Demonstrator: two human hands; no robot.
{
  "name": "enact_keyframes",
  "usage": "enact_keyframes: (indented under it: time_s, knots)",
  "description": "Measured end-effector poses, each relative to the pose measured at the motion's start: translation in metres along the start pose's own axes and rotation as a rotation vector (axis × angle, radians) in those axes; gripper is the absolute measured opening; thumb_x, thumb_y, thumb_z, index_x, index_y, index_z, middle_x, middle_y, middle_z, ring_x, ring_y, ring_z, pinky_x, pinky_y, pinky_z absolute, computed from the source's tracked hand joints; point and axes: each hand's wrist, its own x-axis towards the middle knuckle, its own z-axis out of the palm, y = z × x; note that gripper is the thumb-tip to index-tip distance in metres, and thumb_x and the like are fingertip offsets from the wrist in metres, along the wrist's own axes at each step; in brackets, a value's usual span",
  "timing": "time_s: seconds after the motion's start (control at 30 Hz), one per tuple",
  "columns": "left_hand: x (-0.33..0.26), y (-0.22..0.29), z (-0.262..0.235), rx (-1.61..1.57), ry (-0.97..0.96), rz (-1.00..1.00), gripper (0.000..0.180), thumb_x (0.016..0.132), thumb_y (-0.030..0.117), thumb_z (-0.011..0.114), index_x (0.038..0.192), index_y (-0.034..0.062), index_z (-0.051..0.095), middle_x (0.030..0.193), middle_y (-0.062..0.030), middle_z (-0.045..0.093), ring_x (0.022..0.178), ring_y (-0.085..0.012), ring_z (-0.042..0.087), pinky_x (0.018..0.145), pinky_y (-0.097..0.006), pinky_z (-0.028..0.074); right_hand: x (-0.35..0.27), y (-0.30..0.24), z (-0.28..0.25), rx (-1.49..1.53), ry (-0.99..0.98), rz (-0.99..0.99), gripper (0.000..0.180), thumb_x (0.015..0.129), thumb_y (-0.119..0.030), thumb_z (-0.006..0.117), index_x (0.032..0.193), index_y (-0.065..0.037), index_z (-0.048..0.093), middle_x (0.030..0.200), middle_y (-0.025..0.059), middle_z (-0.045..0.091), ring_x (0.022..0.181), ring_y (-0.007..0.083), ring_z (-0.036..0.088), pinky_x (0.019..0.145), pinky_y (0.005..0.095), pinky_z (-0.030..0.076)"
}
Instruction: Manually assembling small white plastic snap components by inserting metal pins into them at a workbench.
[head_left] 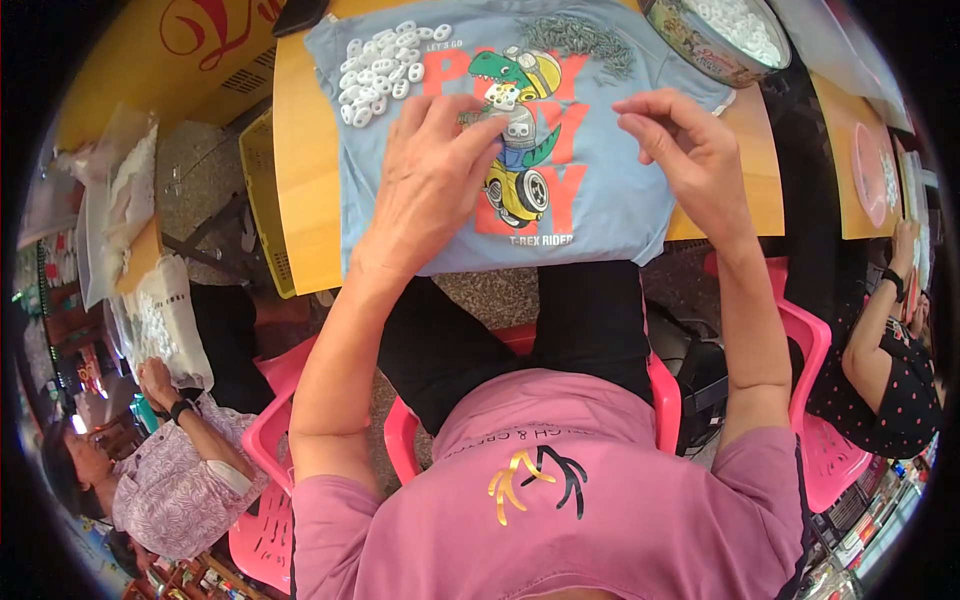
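A light blue T-shirt with a cartoon dinosaur print (600, 210) lies spread over a yellow tabletop. My left hand (430, 170) rests on the print with its fingers curled and drawn together. Beside its fingertips sits a small white plastic piece (502, 96); whether the fingers grip it is hidden. My right hand (685, 150) is raised over the shirt's right side, thumb and forefinger pinched, and anything between them is too small to name. Loose white two-holed plastic pieces (380, 75) form a group at the far left. Many thin dark screw-like pieces (580, 42) are heaped at the far middle.
A round tin (715, 58) full of white pieces stands at the far right. A yellow crate (266, 200) is left of the table (310, 215). People in pink chairs work on both sides, one at a white bag (165, 320), another near a pink dish (872, 175).
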Motion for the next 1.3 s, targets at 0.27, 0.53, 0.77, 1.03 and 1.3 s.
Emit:
enact_keyframes:
  time_s: [0.27,0.53,0.77,1.03,1.3]
  knots:
    - [0.001,-0.008,0.009,-0.038,-0.001,-0.006,0.018,0.079,0.006,0.067,0.097,0.0061,0.067,0.092,-0.0071,0.060,0.089,-0.0265,0.056,0.078,-0.038,0.045,-0.008,0.005,0.021,0.146,0.038,-0.065,0.013,0.091,-0.001,0.061,0.104,0.002,0.065,0.093,0.0028,0.061,0.071,0.0071,0.053,0.064,0.0201,0.045]
    - [0.013,-0.003,0.003,0.012,-0.103,-0.204,0.018,0.079,0.012,0.069,0.094,0.0056,0.063,0.090,-0.0098,0.060,0.089,-0.0300,0.058,0.076,-0.041,0.047,-0.014,0.005,0.034,0.246,0.032,0.007,0.013,0.092,-0.003,0.061,0.104,0.002,0.065,0.093,0.0033,0.063,0.072,0.0069,0.054,0.063,0.0204,0.046]
    - [0.019,-0.003,0.001,-0.134,-0.097,-0.189,0.017,0.080,0.009,0.067,0.096,0.0059,0.062,0.089,-0.0097,0.062,0.084,-0.0280,0.059,0.072,-0.039,0.048,-0.022,0.004,0.032,0.279,0.031,0.061,0.014,0.092,-0.004,0.062,0.105,0.002,0.065,0.093,0.0034,0.064,0.071,0.0070,0.055,0.063,0.0206,0.046]
    - [0.002,0.029,-0.017,-1.250,-0.008,-0.670,0.025,0.086,0.013,0.072,0.104,-0.0006,0.061,0.090,-0.0040,0.066,0.077,-0.0081,0.058,0.071,-0.022,0.047,-0.028,-0.022,0.048,0.366,0.039,0.019,0.016,0.092,-0.006,0.063,0.106,0.003,0.065,0.092,0.0047,0.065,0.074,0.0071,0.057,0.064,0.0206,0.048]
    - [-0.018,0.062,-0.023,-1.470,0.132,-0.677,0.026,0.087,0.013,0.071,0.108,-0.0003,0.065,0.090,-0.0031,0.067,0.077,-0.0082,0.058,0.072,-0.023,0.047,-0.035,-0.048,0.067,0.604,0.048,-0.003,0.016,0.091,-0.006,0.064,0.105,0.003,0.065,0.085,0.0041,0.066,0.069,0.0067,0.058,0.064,0.0204,0.049]
